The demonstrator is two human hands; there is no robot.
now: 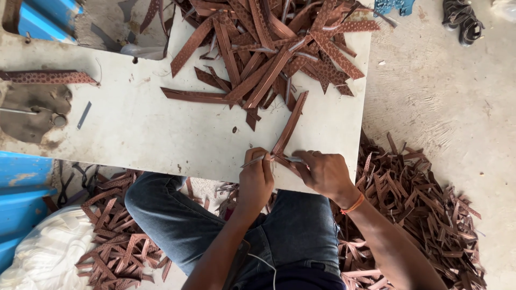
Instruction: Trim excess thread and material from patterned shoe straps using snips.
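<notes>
My left hand (255, 180) grips a thin metal blade (251, 160) at the near edge of the white work board (150, 134). Its tip meets the lower end of a long brown leather strip (290, 124). That strip lies slanted on the board. My right hand (325, 172), with an orange band on the wrist, presses and pinches its lower end beside the blade. A big heap of similar brown strips (279, 48), some with a dotted pattern, covers the far part of the board.
Cut strips lie heaped on the floor at the right (424, 209) and at the left by my knee (113, 241). White cloth (48, 252) and blue panels (21, 188) sit at the left. Black sandals (462, 21) lie on the concrete floor. A small metal strip (83, 114) rests on the board.
</notes>
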